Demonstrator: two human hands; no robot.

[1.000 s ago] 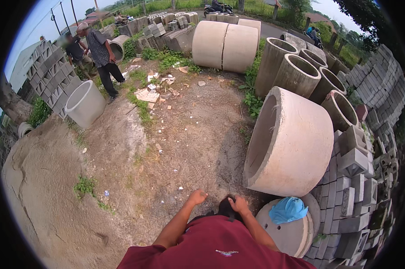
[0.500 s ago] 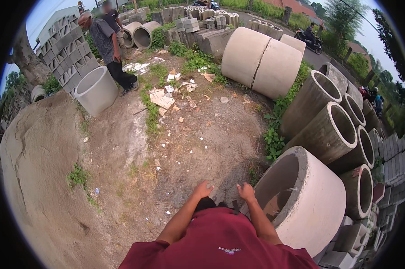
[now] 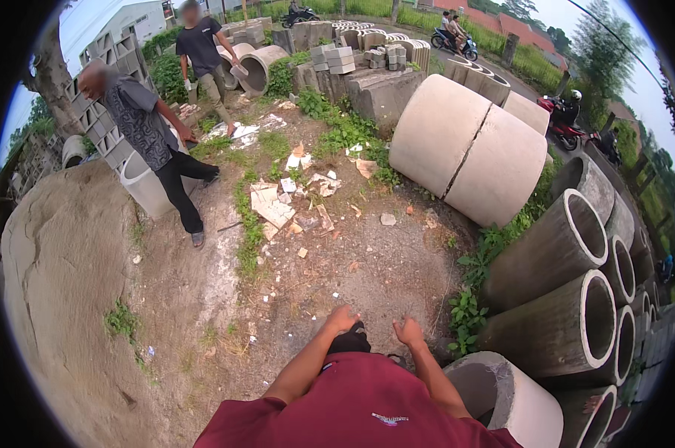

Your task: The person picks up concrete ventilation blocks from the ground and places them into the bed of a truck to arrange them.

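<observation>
My left hand (image 3: 343,319) hangs low in front of my dark red shirt, over the dirt ground and beside my dark trouser leg. It holds nothing, and its fingers are loosely bent. My right hand (image 3: 408,331) is a short way to its right, also with nothing in it, thumb and fingers apart. Nearest to my right forearm stands a wide pale concrete ring (image 3: 528,403), its rough rim and hollow inside partly showing. Neither hand touches it.
Tall concrete pipes (image 3: 550,321) line the right side. Two large concrete rings (image 3: 468,149) lie ahead. Broken white pieces (image 3: 272,205) litter the ground. A sand mound (image 3: 69,299) rises at left. Two people walk by another concrete ring (image 3: 140,183); motorbikes (image 3: 457,43) pass on the road.
I have moved forward, so the near concrete ring has slid back to the lower right. The person in patterned grey stepped right; the second person came nearer. Both my hands stay low and hold nothing.
</observation>
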